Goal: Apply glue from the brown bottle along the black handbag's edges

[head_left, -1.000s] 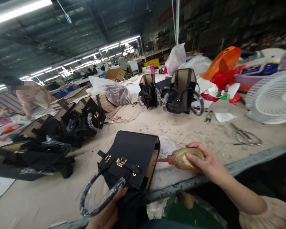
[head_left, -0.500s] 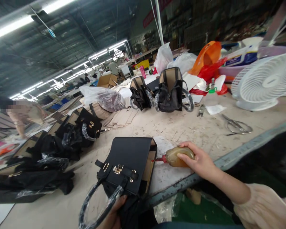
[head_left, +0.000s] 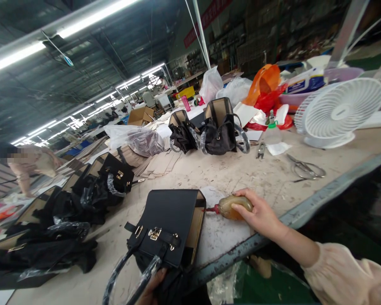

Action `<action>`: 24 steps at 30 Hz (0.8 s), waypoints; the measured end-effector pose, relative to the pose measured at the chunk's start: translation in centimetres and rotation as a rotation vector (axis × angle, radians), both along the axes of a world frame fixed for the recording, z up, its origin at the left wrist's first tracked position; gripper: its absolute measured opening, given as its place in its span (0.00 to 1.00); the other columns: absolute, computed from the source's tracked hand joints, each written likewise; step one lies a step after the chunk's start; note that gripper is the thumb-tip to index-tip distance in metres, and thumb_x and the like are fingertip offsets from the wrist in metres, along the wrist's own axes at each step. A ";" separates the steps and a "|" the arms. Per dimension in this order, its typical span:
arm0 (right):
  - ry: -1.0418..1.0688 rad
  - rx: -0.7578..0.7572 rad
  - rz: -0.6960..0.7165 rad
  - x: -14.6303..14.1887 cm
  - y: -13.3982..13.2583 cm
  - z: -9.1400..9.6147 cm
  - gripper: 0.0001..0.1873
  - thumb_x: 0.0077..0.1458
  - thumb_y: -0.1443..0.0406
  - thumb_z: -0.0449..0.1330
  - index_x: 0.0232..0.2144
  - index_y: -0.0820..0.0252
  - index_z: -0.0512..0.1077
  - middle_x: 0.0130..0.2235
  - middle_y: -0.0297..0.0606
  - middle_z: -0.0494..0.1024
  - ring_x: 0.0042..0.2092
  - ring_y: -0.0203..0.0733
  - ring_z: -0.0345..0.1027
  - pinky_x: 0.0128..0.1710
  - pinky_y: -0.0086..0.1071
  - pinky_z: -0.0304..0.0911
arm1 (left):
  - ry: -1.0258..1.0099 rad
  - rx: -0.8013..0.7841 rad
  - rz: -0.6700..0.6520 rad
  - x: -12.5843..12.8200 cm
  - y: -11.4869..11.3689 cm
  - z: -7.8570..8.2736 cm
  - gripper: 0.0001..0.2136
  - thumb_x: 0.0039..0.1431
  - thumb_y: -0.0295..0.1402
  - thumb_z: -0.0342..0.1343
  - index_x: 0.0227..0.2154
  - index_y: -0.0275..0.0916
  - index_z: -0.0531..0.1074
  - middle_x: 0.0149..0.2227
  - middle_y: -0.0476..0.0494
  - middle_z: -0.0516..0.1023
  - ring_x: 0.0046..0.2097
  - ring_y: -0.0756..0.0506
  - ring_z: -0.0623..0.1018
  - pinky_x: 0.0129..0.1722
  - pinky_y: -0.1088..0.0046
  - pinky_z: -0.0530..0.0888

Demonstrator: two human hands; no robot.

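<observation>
A black handbag [head_left: 173, 216] with gold-coloured hardware lies on the worktable in front of me, its beige-lined side facing right. At its lower edge, my left hand [head_left: 153, 284] grips the bag beside the plastic-wrapped handle [head_left: 119, 271]; most of its fingers are hidden. My right hand [head_left: 257, 212] is closed around a squeeze bottle [head_left: 230, 207] of amber liquid, probably glue. The bottle's red nozzle [head_left: 213, 209] points left, its tip at the bag's open side edge.
More black bags [head_left: 66, 203] stand in a row at left, and two others [head_left: 220, 127] stand farther back. Scissors [head_left: 307, 168], small snips [head_left: 260, 150] and a white fan [head_left: 339, 112] are on the right. The table's metal edge [head_left: 235, 256] runs close by. A person [head_left: 31, 165] leans over at far left.
The camera view has shifted slightly, moving most things a little left and down. Both hands keep their holds, and the nozzle stays at the bag's side edge.
</observation>
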State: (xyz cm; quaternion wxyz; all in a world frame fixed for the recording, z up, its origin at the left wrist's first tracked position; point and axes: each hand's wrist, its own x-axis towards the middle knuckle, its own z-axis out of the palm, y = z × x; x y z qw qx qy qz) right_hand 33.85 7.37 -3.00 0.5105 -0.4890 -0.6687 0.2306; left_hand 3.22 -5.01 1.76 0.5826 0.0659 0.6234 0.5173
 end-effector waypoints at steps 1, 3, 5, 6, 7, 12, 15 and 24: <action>0.001 -0.003 0.006 0.0 -0.1 0.1 0.11 0.55 0.57 0.59 0.39 0.54 0.69 0.39 0.39 0.75 0.43 0.47 0.70 0.44 0.40 0.66 | -0.001 0.002 -0.001 0.1 0.0 0.1 0.26 0.35 0.18 0.68 0.42 0.34 0.72 0.27 0.42 0.83 0.38 0.34 0.82 0.32 0.60 0.82; 0.000 -0.015 0.032 0.1 -0.2 0.2 0.11 0.54 0.57 0.60 0.39 0.54 0.69 0.38 0.38 0.75 0.42 0.47 0.70 0.44 0.40 0.67 | 0.006 0.021 0.008 0.3 0.0 0.3 0.25 0.35 0.18 0.68 0.41 0.35 0.72 0.27 0.43 0.83 0.37 0.34 0.82 0.32 0.60 0.82; -0.002 -0.025 0.061 0.0 -0.2 0.2 0.11 0.55 0.57 0.60 0.39 0.54 0.69 0.39 0.38 0.75 0.42 0.46 0.70 0.44 0.40 0.67 | 0.018 0.036 0.012 0.5 0.0 0.5 0.25 0.35 0.18 0.68 0.41 0.35 0.72 0.26 0.44 0.82 0.37 0.35 0.83 0.33 0.60 0.83; -0.004 -0.029 0.066 0.0 -0.2 0.1 0.11 0.55 0.57 0.60 0.39 0.54 0.68 0.39 0.38 0.75 0.42 0.46 0.70 0.45 0.40 0.67 | 0.022 0.041 0.012 0.5 0.0 0.6 0.25 0.35 0.18 0.68 0.41 0.35 0.73 0.26 0.44 0.82 0.37 0.35 0.83 0.33 0.60 0.83; -0.007 -0.029 0.063 0.0 -0.1 0.0 0.11 0.55 0.57 0.59 0.40 0.54 0.68 0.39 0.38 0.75 0.42 0.46 0.70 0.45 0.40 0.66 | 0.026 0.043 0.012 0.5 0.0 0.6 0.25 0.35 0.17 0.68 0.41 0.35 0.73 0.26 0.44 0.82 0.37 0.34 0.83 0.32 0.60 0.82; 0.000 -0.006 -0.009 -0.2 0.7 -0.7 0.11 0.55 0.57 0.59 0.39 0.55 0.68 0.40 0.40 0.74 0.44 0.47 0.69 0.46 0.42 0.66 | 0.062 0.061 0.012 0.3 0.0 0.6 0.31 0.33 0.18 0.69 0.45 0.37 0.71 0.32 0.42 0.83 0.39 0.33 0.82 0.34 0.59 0.82; -0.002 -0.008 -0.027 -0.2 1.0 -0.9 0.11 0.55 0.57 0.59 0.39 0.54 0.68 0.40 0.39 0.75 0.44 0.47 0.70 0.46 0.42 0.66 | 0.025 0.047 0.008 0.4 0.0 0.6 0.29 0.34 0.20 0.70 0.45 0.36 0.72 0.33 0.40 0.83 0.42 0.32 0.81 0.36 0.58 0.82; 0.015 -0.031 -0.039 -0.1 0.8 -1.0 0.11 0.54 0.57 0.59 0.38 0.54 0.68 0.40 0.39 0.75 0.44 0.47 0.70 0.46 0.42 0.66 | 0.016 0.020 0.027 0.8 0.0 1.4 0.25 0.34 0.18 0.67 0.41 0.36 0.75 0.33 0.40 0.84 0.42 0.32 0.81 0.42 0.56 0.80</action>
